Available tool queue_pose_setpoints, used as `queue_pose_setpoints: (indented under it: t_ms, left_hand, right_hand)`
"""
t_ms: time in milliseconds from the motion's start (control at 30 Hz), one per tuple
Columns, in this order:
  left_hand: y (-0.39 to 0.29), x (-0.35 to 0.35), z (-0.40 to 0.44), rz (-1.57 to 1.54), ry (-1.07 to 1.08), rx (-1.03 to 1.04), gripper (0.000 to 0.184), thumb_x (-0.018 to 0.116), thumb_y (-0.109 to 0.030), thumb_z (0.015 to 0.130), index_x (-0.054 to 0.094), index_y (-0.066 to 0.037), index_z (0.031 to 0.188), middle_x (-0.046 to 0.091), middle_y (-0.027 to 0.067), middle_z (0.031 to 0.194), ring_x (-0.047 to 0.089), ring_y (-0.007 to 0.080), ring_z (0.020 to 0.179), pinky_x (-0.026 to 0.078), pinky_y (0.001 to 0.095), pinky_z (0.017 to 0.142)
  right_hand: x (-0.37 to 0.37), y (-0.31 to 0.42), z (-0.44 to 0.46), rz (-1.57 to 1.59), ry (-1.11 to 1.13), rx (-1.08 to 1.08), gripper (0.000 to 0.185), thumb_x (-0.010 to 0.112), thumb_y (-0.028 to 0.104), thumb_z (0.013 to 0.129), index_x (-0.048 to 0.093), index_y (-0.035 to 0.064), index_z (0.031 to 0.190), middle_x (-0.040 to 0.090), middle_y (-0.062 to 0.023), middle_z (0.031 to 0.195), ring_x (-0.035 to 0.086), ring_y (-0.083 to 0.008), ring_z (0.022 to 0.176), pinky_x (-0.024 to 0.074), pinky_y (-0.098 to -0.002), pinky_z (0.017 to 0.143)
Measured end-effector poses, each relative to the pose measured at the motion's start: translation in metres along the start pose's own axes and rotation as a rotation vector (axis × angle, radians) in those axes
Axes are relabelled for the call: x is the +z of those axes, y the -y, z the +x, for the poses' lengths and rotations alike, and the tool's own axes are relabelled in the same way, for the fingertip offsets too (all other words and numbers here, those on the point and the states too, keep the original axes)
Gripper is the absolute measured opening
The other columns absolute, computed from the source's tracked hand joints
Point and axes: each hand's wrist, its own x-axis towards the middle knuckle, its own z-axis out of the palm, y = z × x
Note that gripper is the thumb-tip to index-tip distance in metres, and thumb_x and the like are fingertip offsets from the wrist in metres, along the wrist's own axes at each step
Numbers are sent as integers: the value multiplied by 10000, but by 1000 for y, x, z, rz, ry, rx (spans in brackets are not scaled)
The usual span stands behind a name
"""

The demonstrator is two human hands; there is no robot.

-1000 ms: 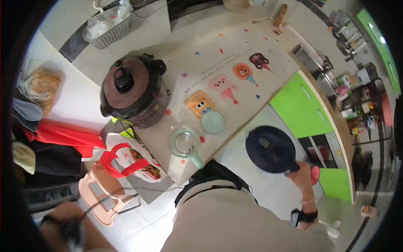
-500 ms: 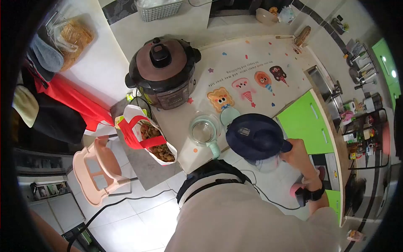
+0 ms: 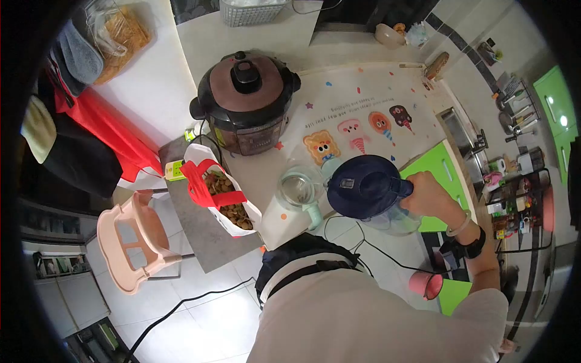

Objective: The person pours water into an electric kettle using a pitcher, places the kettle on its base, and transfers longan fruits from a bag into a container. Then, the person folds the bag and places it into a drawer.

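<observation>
My right hand [image 3: 428,196] is closed round the handle of a clear pitcher with a dark blue lid [image 3: 363,186], at the right of the counter's near edge. Left of the pitcher, a glass jug with a pale green handle [image 3: 296,189] stands on the counter. A pale green round lid or cup [image 3: 330,166] lies between them, partly hidden by the pitcher. My left hand is out of the frame.
A black and brown pressure cooker [image 3: 245,103] stands on the patterned counter [image 3: 339,91]. Beside it is a red-handled bag [image 3: 233,212]. A pink chair [image 3: 136,242] stands at left, a pink bucket [image 3: 425,284] at lower right. A black cable crosses the floor.
My right hand has brought the pitcher left and up beside the glass jug. My view has shifted, and the left arm seen at the lower left has gone out of sight.
</observation>
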Motion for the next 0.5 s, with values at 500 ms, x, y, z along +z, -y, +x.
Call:
queue_pose_setpoints:
  t_ms: [500]
  left_hand:
    - [59, 158, -116, 76, 560, -557, 202, 538, -123, 836, 558, -38, 1018, 571, 65, 900, 560, 147, 801, 446, 279, 736]
  right_hand:
    - [-13, 8, 26, -111, 79, -115, 223, 619, 128, 575, 607, -76, 667, 562, -278, 650, 608, -404, 656, 488, -399, 599]
